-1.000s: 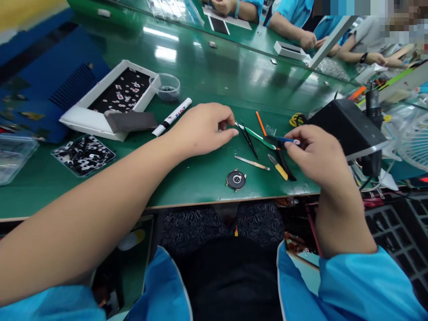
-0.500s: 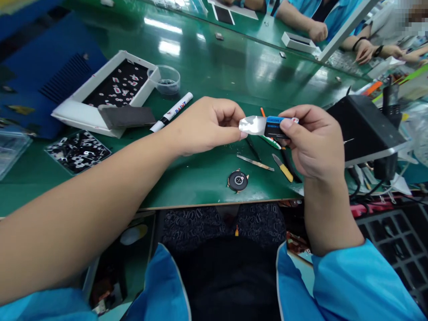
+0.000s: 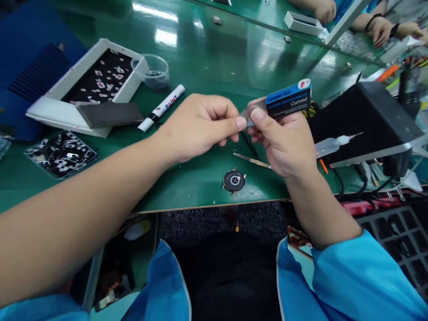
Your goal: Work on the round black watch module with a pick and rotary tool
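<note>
A thin metal pry blade (image 3: 288, 100) with a blue and black printed end, marked "Curved", is held above the bench. My right hand (image 3: 281, 138) grips it between thumb and fingers near the bare metal part. At the blade's other end my left hand (image 3: 210, 125) is closed in a pinch, with thumb and forefinger at the tip; most of the metal is hidden by fingers. Below the hands, a round black watch body (image 3: 234, 181) lies back side up near the bench edge. Tweezers (image 3: 252, 160) lie just beyond it, partly covered by my right hand.
Left on the green bench (image 3: 187, 187) are a paint marker (image 3: 162, 108), a clear cup (image 3: 155, 73), a white box (image 3: 43, 111) of small stickered parts and a tray of metal pieces (image 3: 62, 154). A black device (image 3: 364, 120) stands at right. Other people's hands (image 3: 381, 31) are across the bench.
My right hand has slid along the pry blade towards its tip, and the printed end now sticks up past the hand. My left hand still pinches the tip. The view has shifted slightly.
</note>
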Available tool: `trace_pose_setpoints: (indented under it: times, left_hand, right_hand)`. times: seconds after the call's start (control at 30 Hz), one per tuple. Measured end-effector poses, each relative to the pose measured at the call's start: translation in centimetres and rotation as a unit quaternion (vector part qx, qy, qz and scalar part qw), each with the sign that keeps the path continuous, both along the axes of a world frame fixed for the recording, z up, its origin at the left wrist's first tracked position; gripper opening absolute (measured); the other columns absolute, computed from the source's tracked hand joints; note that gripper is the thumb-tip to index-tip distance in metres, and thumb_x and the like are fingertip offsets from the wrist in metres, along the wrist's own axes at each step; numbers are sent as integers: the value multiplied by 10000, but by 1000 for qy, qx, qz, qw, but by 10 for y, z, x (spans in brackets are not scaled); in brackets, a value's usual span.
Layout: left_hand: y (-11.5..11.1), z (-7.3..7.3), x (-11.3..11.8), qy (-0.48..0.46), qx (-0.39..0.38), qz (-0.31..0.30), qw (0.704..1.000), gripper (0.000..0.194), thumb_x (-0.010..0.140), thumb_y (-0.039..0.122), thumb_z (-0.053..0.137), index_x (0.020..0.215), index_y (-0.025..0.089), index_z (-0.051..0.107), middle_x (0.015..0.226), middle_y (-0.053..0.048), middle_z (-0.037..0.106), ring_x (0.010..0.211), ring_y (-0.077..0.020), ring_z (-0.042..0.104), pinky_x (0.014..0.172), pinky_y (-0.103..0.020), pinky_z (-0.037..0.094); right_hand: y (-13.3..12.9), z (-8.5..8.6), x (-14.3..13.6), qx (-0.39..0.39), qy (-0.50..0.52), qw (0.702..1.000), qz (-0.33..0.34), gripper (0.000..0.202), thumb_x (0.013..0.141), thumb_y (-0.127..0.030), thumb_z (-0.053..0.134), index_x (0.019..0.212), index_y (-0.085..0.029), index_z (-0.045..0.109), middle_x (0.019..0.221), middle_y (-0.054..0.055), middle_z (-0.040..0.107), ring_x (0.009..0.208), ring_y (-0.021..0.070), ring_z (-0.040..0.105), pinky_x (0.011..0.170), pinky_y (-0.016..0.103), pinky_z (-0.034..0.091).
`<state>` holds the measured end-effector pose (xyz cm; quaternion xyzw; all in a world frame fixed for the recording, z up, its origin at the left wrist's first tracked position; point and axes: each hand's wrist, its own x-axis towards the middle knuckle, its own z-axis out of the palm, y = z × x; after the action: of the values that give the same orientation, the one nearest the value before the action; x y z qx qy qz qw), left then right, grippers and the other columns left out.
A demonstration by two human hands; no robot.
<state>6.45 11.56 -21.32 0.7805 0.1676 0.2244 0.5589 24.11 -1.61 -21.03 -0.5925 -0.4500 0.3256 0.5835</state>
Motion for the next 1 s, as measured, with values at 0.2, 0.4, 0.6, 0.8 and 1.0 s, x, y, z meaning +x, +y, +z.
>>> trace_pose_setpoints:
  times: [0.2, 0.4, 0.6, 0.8, 1.0]
  left_hand:
    - [-10, 6, 1, 46, 107, -53, 992, 303, 1014, 344, 666, 747, 204, 640, 741, -16, 677, 756, -148, 606, 769, -320, 468]
    - [-14, 21, 2, 180, 194, -58, 963, 287, 1016, 368, 583, 801, 196, 664, 743, -10, 643, 761, -151, 577, 793, -305, 416]
    - [-11, 34, -7, 284, 200, -130, 929, 406, 877, 601, 857, 994, 222, 773, 910, -20, 770, 804, -181, 654, 748, -317, 402]
    - [-24, 28, -13, 361, 289, -195, 865, 685, 755, 799, 995, 1062, 239, 745, 1024, -65, 792, 848, -254, 656, 729, -350, 351]
    - [-33, 17, -9, 323, 336, -211, 859, 411, 921, 539, 871, 1143, 225, 727, 1142, -97, 791, 991, -302, 704, 837, -379, 397]
  right_hand:
    - [-9, 1, 10, 5, 0, 997, 82, 447, 877, -630, 1083, 982, -253, 866, 841, -25, 775, 697, 134, 706, 666, 288, 656]
    - [-18, 4, 15, -37, -12, 995, 89, 433, 804, -540, 1135, 853, -199, 872, 806, 14, 796, 691, 136, 709, 617, 247, 600]
    - [-28, 0, 19, -74, -50, 992, 90, 316, 825, -415, 1103, 832, -192, 880, 715, -8, 744, 599, 121, 647, 558, 253, 503]
    - [-33, -3, 22, -68, -72, 987, 126, 188, 904, -292, 998, 867, -187, 847, 737, -25, 753, 632, 114, 647, 641, 268, 526]
    - [-36, 0, 20, -87, -72, 981, 158, 84, 913, -205, 914, 933, -186, 834, 718, -52, 729, 637, 108, 633, 664, 273, 513]
